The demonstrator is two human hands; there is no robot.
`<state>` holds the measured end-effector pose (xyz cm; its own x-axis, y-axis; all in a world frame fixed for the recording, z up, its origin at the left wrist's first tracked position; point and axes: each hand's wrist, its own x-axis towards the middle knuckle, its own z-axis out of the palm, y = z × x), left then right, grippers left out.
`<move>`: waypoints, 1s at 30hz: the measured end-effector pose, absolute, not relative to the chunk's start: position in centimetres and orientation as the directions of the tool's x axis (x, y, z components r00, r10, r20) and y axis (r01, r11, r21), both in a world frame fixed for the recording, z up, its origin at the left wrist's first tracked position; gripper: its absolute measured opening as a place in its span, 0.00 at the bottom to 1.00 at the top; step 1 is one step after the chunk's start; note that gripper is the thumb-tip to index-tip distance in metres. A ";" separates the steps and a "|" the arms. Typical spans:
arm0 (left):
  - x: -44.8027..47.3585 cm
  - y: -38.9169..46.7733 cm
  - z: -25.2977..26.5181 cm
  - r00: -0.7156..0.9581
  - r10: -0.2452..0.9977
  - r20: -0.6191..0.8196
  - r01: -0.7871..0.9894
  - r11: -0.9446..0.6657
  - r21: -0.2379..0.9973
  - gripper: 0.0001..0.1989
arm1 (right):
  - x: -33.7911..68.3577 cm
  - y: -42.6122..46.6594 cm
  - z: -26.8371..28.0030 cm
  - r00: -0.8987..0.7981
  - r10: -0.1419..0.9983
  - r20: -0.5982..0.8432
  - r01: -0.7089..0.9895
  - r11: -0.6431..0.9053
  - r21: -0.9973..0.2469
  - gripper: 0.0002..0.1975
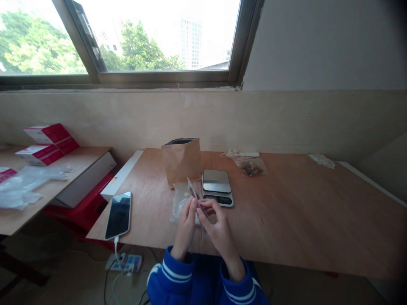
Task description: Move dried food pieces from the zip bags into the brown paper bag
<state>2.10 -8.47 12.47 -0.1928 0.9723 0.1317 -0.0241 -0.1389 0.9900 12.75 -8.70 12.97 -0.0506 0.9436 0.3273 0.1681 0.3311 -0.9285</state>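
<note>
Between both hands is a small clear plastic zip bag point(192, 187), held upright and edge-on, so its contents are hard to make out. My left hand point(187, 218) is closed on its near left side. Pinching the same bag from the right is my right hand point(218, 220), with thumb and forefinger together. More clear plastic bags point(177, 207) lie on the table beside and under my left hand. Just beyond my right hand sits a digital kitchen scale point(217, 182) with a bare steel plate. A brown paper bag point(182, 163) stands behind them with its top open.
A phone point(118, 215) on a charging cable lies at the table's left edge, above a power strip point(129, 262). Further back lies a zip bag of brown pieces point(252, 167). Red-and-white boxes point(47, 144) and clear plastic sheeting point(28, 182) occupy the left table.
</note>
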 end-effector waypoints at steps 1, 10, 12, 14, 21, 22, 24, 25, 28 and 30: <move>2.1 -8.4 12.4 -0.194 0.974 0.119 -0.017 -0.125 0.992 0.22 | 12.7 -8.7 12.9 -0.046 0.945 0.323 0.166 0.326 -0.931 0.10; 2.5 -8.2 11.8 -0.113 0.974 0.194 0.108 -0.182 0.977 0.17 | 13.2 -8.5 12.8 0.019 0.966 0.257 0.177 0.250 -0.952 0.14; 2.7 -8.1 11.6 -0.079 0.975 0.210 0.128 -0.199 0.972 0.16 | 13.4 -8.4 12.8 0.027 0.968 0.251 0.176 0.242 -0.954 0.14; 2.9 -8.1 11.5 -0.047 0.974 0.223 0.136 -0.215 0.967 0.16 | 13.6 -8.4 12.7 0.057 0.969 0.240 0.154 0.229 -0.961 0.15; 3.1 -7.9 11.2 -0.053 0.978 0.203 0.093 -0.197 0.976 0.18 | 14.1 -8.3 12.5 0.077 0.980 0.181 0.076 0.175 -0.982 0.17; 3.1 -8.0 11.2 -0.064 0.978 0.197 0.089 -0.191 0.978 0.18 | 14.1 -8.2 12.5 0.069 0.980 0.189 0.082 0.184 -0.980 0.17; 3.0 -8.1 11.2 -0.082 0.978 0.191 0.092 -0.184 0.979 0.19 | 14.1 -8.2 12.5 0.057 0.978 0.202 0.090 0.197 -0.976 0.17; 2.9 -8.2 11.3 -0.087 0.978 0.188 0.092 -0.180 0.979 0.20 | 14.1 -8.2 12.6 0.052 0.978 0.204 0.090 0.199 -0.976 0.18; 2.8 -8.4 11.5 -0.087 0.982 0.169 0.066 -0.163 0.984 0.22 | 13.9 -8.2 12.6 0.027 0.979 0.201 0.077 0.199 -0.977 0.16; 2.8 -8.5 11.6 -0.078 0.983 0.165 0.058 -0.161 0.985 0.23 | 13.8 -8.2 12.5 0.015 0.979 0.205 0.078 0.203 -0.976 0.15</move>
<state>2.75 -8.49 11.60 -0.0780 0.9832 0.1648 0.0578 -0.1606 0.9853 13.83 -8.19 12.51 0.0153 0.9786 0.2050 0.0781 0.2032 -0.9760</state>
